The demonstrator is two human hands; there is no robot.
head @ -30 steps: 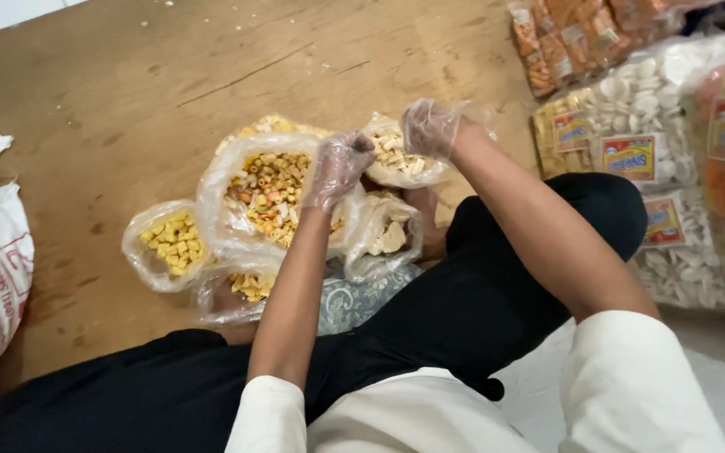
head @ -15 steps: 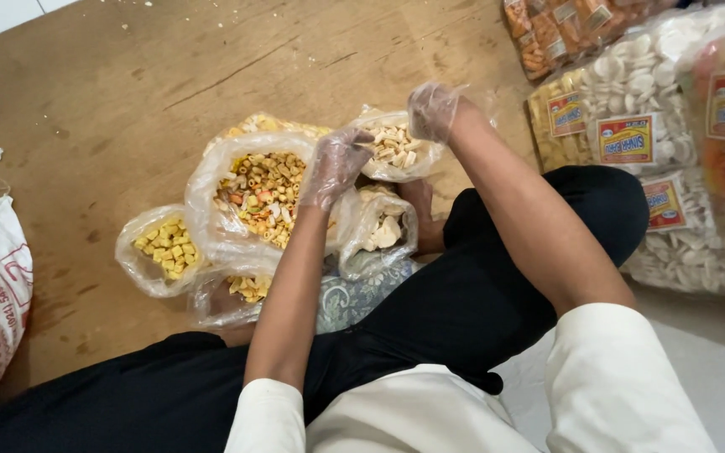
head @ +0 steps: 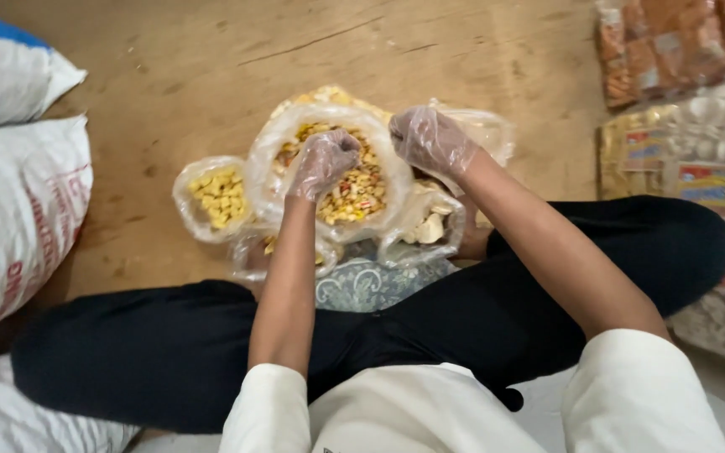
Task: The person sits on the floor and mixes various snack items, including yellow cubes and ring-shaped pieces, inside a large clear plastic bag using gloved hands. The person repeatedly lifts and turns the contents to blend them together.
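Overhead, a person sat cross-legged on a wooden floor (head: pixel 169 75), seen from their own head looking down, wearing black trousers and a white top. Both hands wore thin clear plastic gloves. The left hand (head: pixel 322 161) was curled into a loose fist, fingers drawn together, resting at the near rim of a large clear bag of mixed snacks (head: pixel 354 189); whether it pinched any of the contents could not be told. The right hand (head: pixel 431 138) was also curled, fingers bent inward and close together, hovering at the far right rim of the same bag, just beside the left hand; what it gripped, if anything, could not be told.

That large bag stood open on the floor in front of the person's crossed legs, filled with yellow, orange and reddish pieces. Touching its left side lay a small bag of yellow pieces (head: pixel 216 197). Against its right near side sat a bag of pale chips (head: pixel 430 226). A patterned cloth (head: pixel 362 285) showed beneath the bags, near the legs.

Along the floor's left edge lay white woven sacks (head: pixel 18 210). Along the right edge were stacked packaged snacks (head: pixel 690 117) in orange, gold and white wrappers.
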